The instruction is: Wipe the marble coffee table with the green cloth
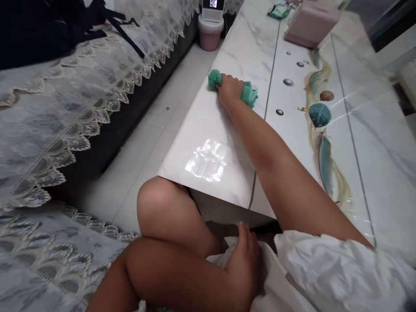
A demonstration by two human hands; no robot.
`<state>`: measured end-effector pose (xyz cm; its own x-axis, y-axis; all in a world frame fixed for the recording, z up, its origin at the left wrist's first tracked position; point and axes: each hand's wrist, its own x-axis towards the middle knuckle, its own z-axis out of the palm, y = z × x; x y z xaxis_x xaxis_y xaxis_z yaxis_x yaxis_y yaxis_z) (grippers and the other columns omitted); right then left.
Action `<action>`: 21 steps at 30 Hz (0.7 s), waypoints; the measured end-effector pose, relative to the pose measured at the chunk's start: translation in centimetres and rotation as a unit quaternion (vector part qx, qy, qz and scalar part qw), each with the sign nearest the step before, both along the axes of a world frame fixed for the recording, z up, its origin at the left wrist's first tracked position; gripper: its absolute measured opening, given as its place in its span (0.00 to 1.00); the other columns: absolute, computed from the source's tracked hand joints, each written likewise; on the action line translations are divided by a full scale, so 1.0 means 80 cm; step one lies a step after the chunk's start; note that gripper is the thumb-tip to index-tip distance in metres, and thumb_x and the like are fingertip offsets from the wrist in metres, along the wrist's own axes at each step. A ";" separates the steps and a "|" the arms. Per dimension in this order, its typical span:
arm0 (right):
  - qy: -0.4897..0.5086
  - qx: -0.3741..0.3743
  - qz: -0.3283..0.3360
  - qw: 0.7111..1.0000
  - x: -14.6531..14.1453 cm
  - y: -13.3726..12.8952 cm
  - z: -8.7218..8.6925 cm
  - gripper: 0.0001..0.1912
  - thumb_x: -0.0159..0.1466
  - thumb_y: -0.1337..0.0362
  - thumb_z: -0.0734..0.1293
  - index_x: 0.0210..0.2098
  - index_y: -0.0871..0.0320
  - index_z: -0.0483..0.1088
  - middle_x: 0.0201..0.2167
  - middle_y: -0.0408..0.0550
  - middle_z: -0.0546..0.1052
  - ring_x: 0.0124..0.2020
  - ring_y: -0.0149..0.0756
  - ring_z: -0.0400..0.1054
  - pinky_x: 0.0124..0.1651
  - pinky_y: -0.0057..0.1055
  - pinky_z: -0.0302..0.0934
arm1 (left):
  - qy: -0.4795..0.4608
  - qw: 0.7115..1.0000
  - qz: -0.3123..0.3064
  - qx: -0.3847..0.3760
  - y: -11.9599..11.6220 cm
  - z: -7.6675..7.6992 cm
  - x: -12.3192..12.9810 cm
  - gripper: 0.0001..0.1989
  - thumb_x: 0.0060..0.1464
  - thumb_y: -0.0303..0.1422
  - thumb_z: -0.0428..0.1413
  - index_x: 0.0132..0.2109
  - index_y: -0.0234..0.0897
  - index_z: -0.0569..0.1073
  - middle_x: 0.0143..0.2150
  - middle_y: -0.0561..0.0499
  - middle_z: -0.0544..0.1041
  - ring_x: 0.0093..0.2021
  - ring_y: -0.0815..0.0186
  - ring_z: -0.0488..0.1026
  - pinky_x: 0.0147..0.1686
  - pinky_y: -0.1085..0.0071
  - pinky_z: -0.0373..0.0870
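Observation:
My right hand [231, 90] is closed around a crumpled green cloth [249, 94], pressed onto the white marble-patterned table [185, 156] near its left edge. The cloth bulges out on both sides of my fist. Down in my lap, my left hand [245, 260] rests on the white clothing [273, 277] with its fingers stretched out and nothing seen in it. Part of its palm side is hidden.
Toward the table's far end stand a pink box [312, 24] and a green-and-white packet [279, 10]. A pink bin [209, 34] sits on the floor beyond. Along the left runs a sofa with a lace-edged cover [74, 112], a dark bag [42, 34] on it.

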<state>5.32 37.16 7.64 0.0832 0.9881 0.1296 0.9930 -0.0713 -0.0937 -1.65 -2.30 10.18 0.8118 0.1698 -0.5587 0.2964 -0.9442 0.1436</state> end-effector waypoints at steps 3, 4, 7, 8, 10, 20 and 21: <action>-0.013 0.013 -0.001 1.000 -0.014 0.018 0.004 0.34 0.81 0.56 0.48 0.36 0.72 0.74 0.65 0.69 0.77 0.68 0.46 0.71 0.66 0.41 0.62 | -0.013 1.000 -0.007 0.015 0.010 0.003 -0.004 0.28 0.78 0.35 0.46 0.78 0.36 0.68 0.73 0.44 0.75 0.68 0.50 0.77 0.70 0.55 0.76; -0.018 0.013 -0.004 1.000 -0.018 0.022 0.005 0.40 0.80 0.55 0.41 0.28 0.71 0.70 0.63 0.69 0.77 0.68 0.47 0.71 0.64 0.41 0.62 | -0.014 1.000 -0.006 0.022 0.013 0.004 -0.005 0.28 0.78 0.34 0.45 0.78 0.37 0.69 0.73 0.45 0.75 0.66 0.51 0.79 0.70 0.57 0.76; -0.036 0.004 0.003 0.999 -0.032 0.021 0.006 0.46 0.61 0.60 0.20 0.16 0.69 0.59 0.57 0.69 0.77 0.66 0.45 0.69 0.57 0.42 0.62 | -0.010 1.000 -0.003 0.025 0.014 0.001 -0.007 0.27 0.77 0.36 0.47 0.77 0.34 0.70 0.72 0.44 0.76 0.66 0.51 0.78 0.70 0.59 0.76; -0.040 0.003 0.012 0.999 -0.038 0.015 0.006 0.48 0.60 0.60 0.19 0.16 0.71 0.60 0.56 0.69 0.77 0.67 0.43 0.68 0.57 0.41 0.62 | -0.010 1.000 0.005 0.022 0.013 0.000 -0.007 0.27 0.77 0.37 0.49 0.76 0.32 0.70 0.72 0.43 0.77 0.67 0.50 0.78 0.70 0.59 0.76; -0.033 0.008 0.049 0.998 -0.050 -0.006 0.008 0.53 0.69 0.58 0.23 0.25 0.77 0.71 0.60 0.68 0.77 0.69 0.43 0.66 0.60 0.38 0.61 | -0.015 0.999 0.030 0.008 0.010 -0.003 -0.005 0.27 0.76 0.37 0.52 0.75 0.31 0.71 0.70 0.41 0.77 0.67 0.48 0.78 0.70 0.57 0.77; 0.003 -0.040 0.171 0.984 -0.120 -0.180 0.002 0.28 0.83 0.67 0.55 0.79 0.53 0.65 0.72 0.58 0.71 0.71 0.56 0.63 0.67 0.51 0.64 | 0.006 0.991 0.117 -0.066 0.002 -0.055 0.017 0.29 0.68 0.36 0.64 0.70 0.26 0.77 0.67 0.33 0.79 0.67 0.40 0.77 0.75 0.48 0.68; 0.009 -0.045 0.196 0.980 -0.126 -0.204 0.002 0.29 0.83 0.67 0.55 0.79 0.53 0.64 0.72 0.59 0.71 0.70 0.56 0.63 0.66 0.50 0.64 | -0.009 0.989 0.139 -0.059 -0.003 -0.068 0.021 0.28 0.65 0.35 0.66 0.68 0.27 0.79 0.66 0.34 0.80 0.67 0.41 0.77 0.75 0.50 0.68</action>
